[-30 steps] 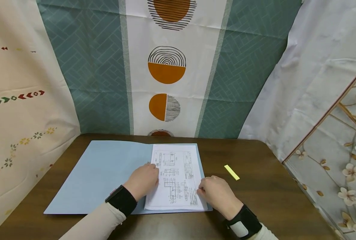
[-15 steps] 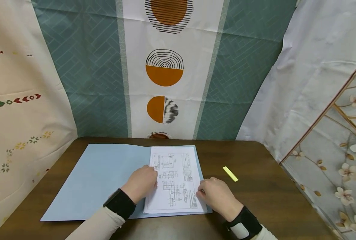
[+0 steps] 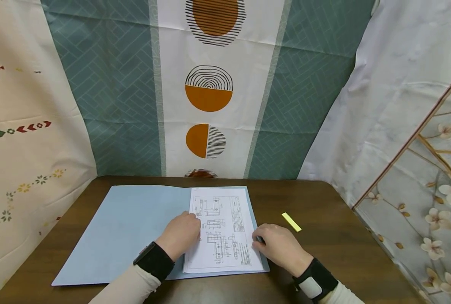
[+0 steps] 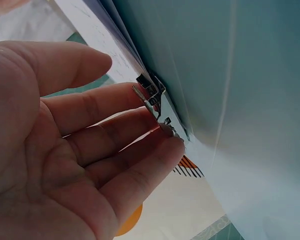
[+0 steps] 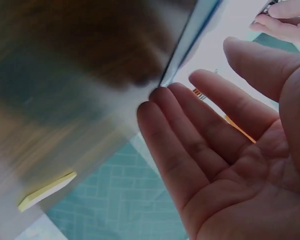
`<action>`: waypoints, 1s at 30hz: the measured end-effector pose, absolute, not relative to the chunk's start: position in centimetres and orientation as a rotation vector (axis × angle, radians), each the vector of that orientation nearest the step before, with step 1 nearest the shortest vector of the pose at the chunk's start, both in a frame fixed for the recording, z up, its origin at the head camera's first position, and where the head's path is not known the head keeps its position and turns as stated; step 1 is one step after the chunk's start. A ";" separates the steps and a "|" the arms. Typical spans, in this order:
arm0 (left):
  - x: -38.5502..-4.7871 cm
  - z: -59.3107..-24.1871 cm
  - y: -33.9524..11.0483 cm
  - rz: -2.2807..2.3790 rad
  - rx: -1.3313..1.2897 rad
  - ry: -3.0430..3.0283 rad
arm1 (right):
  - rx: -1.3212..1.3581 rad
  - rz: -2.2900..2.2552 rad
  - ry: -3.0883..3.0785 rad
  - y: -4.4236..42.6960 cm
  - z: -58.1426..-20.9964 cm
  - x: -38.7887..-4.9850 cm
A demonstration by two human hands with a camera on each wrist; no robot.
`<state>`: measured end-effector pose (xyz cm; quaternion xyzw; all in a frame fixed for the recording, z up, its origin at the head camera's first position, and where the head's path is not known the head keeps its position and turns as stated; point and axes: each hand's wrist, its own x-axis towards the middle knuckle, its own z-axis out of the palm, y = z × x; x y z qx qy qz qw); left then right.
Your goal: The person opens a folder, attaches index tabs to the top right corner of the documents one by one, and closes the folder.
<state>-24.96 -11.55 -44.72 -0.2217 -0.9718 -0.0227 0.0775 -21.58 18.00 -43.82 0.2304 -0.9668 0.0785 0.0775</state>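
A light blue folder (image 3: 126, 236) lies spread open on the table. On its right half rests a stack of white sheets (image 3: 229, 219) printed with technical drawings. My left hand (image 3: 180, 236) is at the stack's left edge, by the fold. In the left wrist view its fingertips touch a metal clip (image 4: 151, 96), while the thumb stands apart. My right hand (image 3: 280, 245) is at the right edge of sheets and folder. The right wrist view shows its extended fingers (image 5: 172, 145) by the folder's edge, thumb spread away, nothing gripped.
A small yellow strip (image 3: 291, 222) lies on the brown wooden table (image 3: 316, 253), right of the folder. Patterned cloth (image 3: 130, 93) hangs behind the table, and other cloths hang at both sides.
My right hand has shifted slightly to the right, and a dark gap now shows between its thumb and fingers. The left hand stays by the fold. The head view has tilted up a little.
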 end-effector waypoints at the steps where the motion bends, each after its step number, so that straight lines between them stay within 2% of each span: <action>1: -25.0 -44.7 -11.6 -0.067 -0.667 -2.908 | 0.674 0.231 -2.889 18.2 -43.8 -21.6; 18: -24.8 -44.5 -11.6 -0.114 -0.647 -2.923 | 0.507 0.009 -2.754 24.0 -44.4 -22.9; 30: -24.9 -44.5 -11.7 -0.128 -0.633 -2.923 | 0.355 -0.007 -2.842 26.0 -44.6 -23.9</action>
